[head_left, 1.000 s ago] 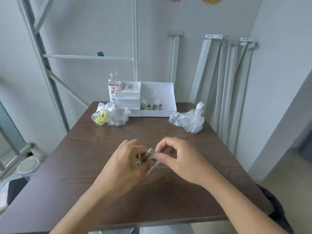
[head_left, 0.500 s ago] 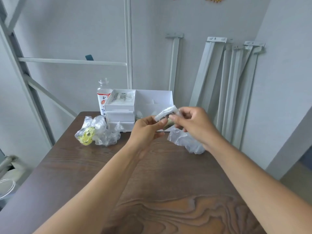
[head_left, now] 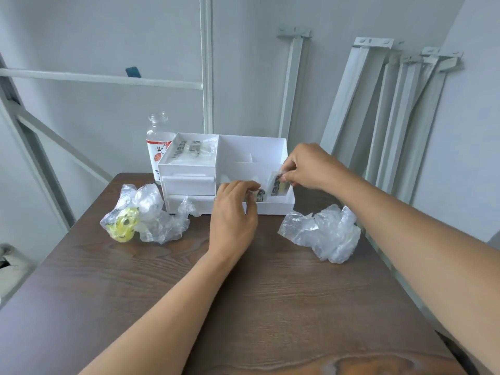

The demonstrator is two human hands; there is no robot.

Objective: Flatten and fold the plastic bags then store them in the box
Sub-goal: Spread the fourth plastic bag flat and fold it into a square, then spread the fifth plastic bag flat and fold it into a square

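Right hand (head_left: pixel 308 169) has fingers pinched on a folded bag (head_left: pixel 278 185), standing it upright in the front right compartment of the white box (head_left: pixel 270 208) at the table's (head_left: pixel 243 293) far edge. Left hand (head_left: pixel 234 209) reaches into the same compartment, fingertips curled on folded bags already there; exact grip unclear. Crumpled bags lie loose: one pile (head_left: pixel 146 215) near the far left corner, another (head_left: pixel 324 234) by the right edge.

Open table (head_left: pixel 243 307) in front, clutter at the back.
Crumpled bags left (head_left: pixel 146 215) and right (head_left: pixel 324 234) flanking a clear lane to the box (head_left: pixel 273 208).
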